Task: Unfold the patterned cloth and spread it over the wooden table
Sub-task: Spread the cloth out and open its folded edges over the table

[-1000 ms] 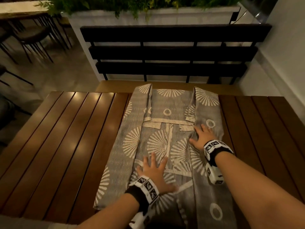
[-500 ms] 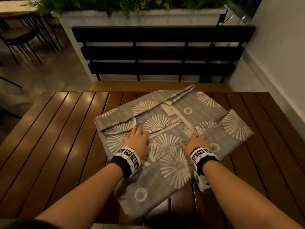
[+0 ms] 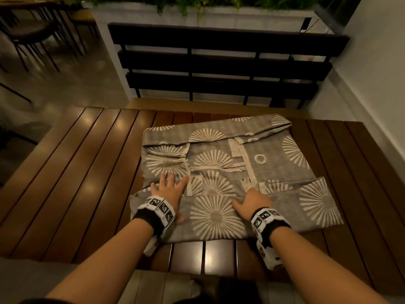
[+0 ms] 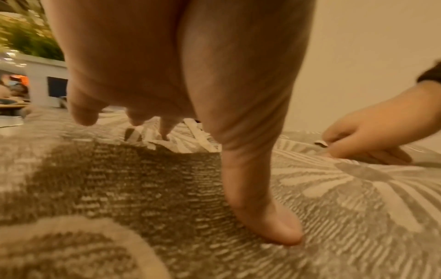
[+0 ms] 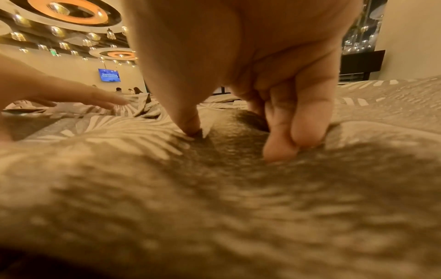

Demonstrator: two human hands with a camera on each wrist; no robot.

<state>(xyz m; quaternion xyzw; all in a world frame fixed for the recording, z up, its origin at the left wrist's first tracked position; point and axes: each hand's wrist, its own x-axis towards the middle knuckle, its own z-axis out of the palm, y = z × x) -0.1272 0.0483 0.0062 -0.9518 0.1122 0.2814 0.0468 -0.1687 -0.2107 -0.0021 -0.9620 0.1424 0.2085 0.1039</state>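
A grey patterned cloth [image 3: 219,159] with cream sunburst prints lies folded in several layers on the dark slatted wooden table [image 3: 87,172], right of centre. My left hand [image 3: 168,189] presses flat on the cloth's near left part, fingers spread. In the left wrist view its thumb [image 4: 262,226] pushes into the weave. My right hand [image 3: 252,200] sits at a fold edge near the cloth's middle. Its fingers [image 5: 286,147] are curled into the fabric, and the thumb [image 5: 190,128] digs in opposite them. The fingertips are hidden in the head view.
A black slatted bench [image 3: 219,62] stands just past the table's far edge, with a white planter of greenery [image 3: 197,16] behind it. A white wall [image 3: 377,73] runs along the right. Chairs [image 3: 32,34] stand at the far left. Bare slats show on both sides of the cloth.
The cloth, a long strip running away from me a second ago, has been turned and now lies crosswise and squarer. Both hands stayed on it and came nearer the front edge.
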